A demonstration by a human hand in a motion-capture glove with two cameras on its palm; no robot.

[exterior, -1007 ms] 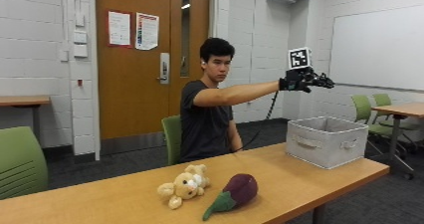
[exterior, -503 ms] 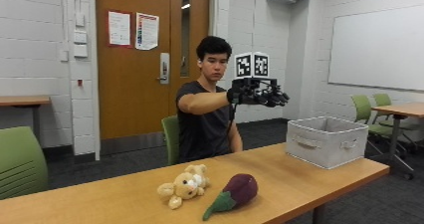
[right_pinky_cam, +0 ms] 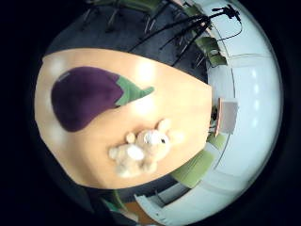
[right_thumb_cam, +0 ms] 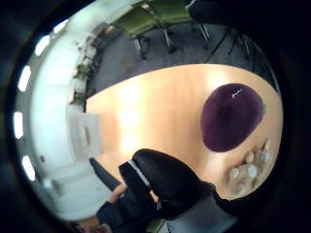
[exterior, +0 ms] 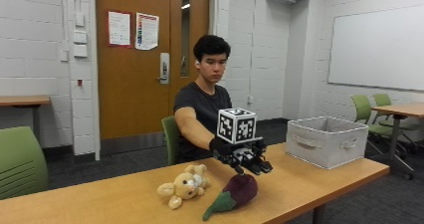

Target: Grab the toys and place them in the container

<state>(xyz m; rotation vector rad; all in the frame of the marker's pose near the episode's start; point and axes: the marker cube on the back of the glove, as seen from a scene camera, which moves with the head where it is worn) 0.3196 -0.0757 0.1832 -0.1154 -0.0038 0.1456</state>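
On the wooden table (exterior: 311, 176) lie a purple plush eggplant (exterior: 237, 194) with a green stem and, beside it, a tan teddy bear (exterior: 184, 185). My gloved right hand (exterior: 245, 157) hovers just above the eggplant's fat end, palm down, fingers hanging relaxed and holding nothing. Both palm views look down on the toys: the eggplant (right_pinky_cam: 84, 96) (right_thumb_cam: 228, 116) is close below, with the teddy bear (right_pinky_cam: 141, 150) (right_thumb_cam: 248, 172) next to it. The glove's fingers (right_thumb_cam: 160, 179) show in the thumb side view. The grey fabric container (exterior: 326, 142) (right_thumb_cam: 85, 133) stands at the table's right end.
Bare tabletop (right_pinky_cam: 178, 103) lies between the toys and the container. Green chairs (exterior: 20, 162) stand around the table, and a second table (exterior: 397, 109) stands at the right. The person sits behind the table in a green chair.
My hand has swung from high up near the container, left across the person's front, and come down to just above the eggplant. The toys have not moved.
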